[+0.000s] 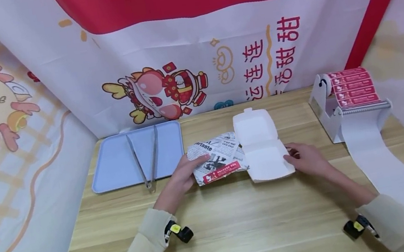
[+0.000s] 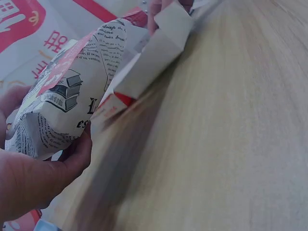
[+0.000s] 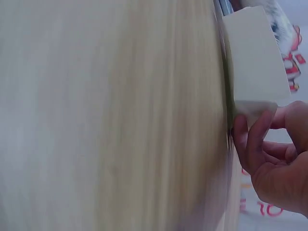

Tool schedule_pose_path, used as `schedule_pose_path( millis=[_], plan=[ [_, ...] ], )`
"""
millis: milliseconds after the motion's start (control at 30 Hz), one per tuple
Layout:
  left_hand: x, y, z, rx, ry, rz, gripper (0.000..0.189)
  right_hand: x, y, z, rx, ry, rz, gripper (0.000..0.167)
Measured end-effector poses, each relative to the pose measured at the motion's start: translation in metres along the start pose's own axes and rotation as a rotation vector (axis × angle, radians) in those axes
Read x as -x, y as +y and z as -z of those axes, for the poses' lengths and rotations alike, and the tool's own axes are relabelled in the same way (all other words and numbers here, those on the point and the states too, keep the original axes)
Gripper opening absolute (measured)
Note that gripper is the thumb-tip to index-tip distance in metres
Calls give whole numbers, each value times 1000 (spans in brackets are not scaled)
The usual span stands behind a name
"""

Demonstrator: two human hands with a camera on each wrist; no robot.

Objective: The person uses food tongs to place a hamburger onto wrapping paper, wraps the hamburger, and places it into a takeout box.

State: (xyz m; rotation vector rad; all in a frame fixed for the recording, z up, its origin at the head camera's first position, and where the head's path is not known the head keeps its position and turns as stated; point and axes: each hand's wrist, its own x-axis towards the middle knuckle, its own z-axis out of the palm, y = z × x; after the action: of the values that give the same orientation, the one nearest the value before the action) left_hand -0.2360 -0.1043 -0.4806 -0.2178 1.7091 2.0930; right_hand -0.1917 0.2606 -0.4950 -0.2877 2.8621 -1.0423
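Newsprint-patterned paper makes up the wrapped packet, which the left hand grips at its left end, thumb on top and fingers beneath. A red label strip runs along the packet's near edge. The packet's right end meets the left edge of a white clamshell box, which stands open on the wood-grain table; the views do not settle whether the two touch. The right hand pinches the box at its near right corner with curled fingers. To the left, metal tongs lie across a light blue tray, their joined end past its near rim. At right, a white dispenser holds a roll of red printed labels, a pale backing strip trailing from it.
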Motion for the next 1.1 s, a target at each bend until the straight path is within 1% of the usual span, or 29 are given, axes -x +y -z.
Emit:
schedule_pose_path(
  millis=[67, 133, 233, 300, 367, 433, 500, 567, 600, 633, 700, 733, 800, 833, 900, 933, 1033, 1100],
  plan=[
    [5, 5, 1, 15, -23, -6, 60, -1, -8, -8, -47, -15, 0, 44],
    [9, 8, -3, 10, -46, -7, 58, -1, -14, -16, -104, -28, 9, 43],
    [13, 13, -12, -4, -66, 28, 58, -3, -23, -25, -184, -59, 25, 44],
    [15, 16, -21, -21, -77, 49, 63, -5, -29, -30, -225, -76, 30, 45],
    [15, 19, -29, -27, -78, 70, 67, -7, -34, -34, -248, -86, 36, 45],
    [13, 20, -37, -48, -88, 62, 71, -8, -37, -35, -248, -87, 30, 45],
    [11, 20, -45, -84, -90, 58, 74, -9, -38, -35, -234, -78, 17, 45],
    [8, 17, -51, -135, -95, 51, 75, -8, -38, -35, -246, -77, -5, 44],
    [7, 16, -54, -157, -98, 48, 76, -7, -38, -34, -283, -81, -33, 44],
    [6, 14, -57, -178, -103, 46, 76, -7, -38, -33, -343, -93, -60, 44],
    [3, 9, -63, -212, -108, 34, 75, -5, -36, -31, -489, -121, -116, 47],
    [2, 7, -65, -229, -107, 25, 75, -5, -36, -30, -566, -135, -145, 50],
    [1, 4, -70, -276, -92, -3, 77, -4, -37, -28, -672, -155, -189, 59],
    [1, 3, -72, -311, -76, -19, 79, -4, -37, -28, -695, -163, -199, 63],
    [2, 1, -75, -425, -17, -55, 85, -4, -39, -26, -703, -165, -215, 67],
    [4, 2, -76, -491, 15, -79, 89, -5, -40, -25, -682, -155, -220, 67],
    [8, 4, -79, -671, 88, -152, 99, -6, -45, -24, -552, -110, -218, 67],
    [12, 7, -79, -753, 109, -202, 101, -6, -50, -24, -433, -76, -198, 69]
  ],
)
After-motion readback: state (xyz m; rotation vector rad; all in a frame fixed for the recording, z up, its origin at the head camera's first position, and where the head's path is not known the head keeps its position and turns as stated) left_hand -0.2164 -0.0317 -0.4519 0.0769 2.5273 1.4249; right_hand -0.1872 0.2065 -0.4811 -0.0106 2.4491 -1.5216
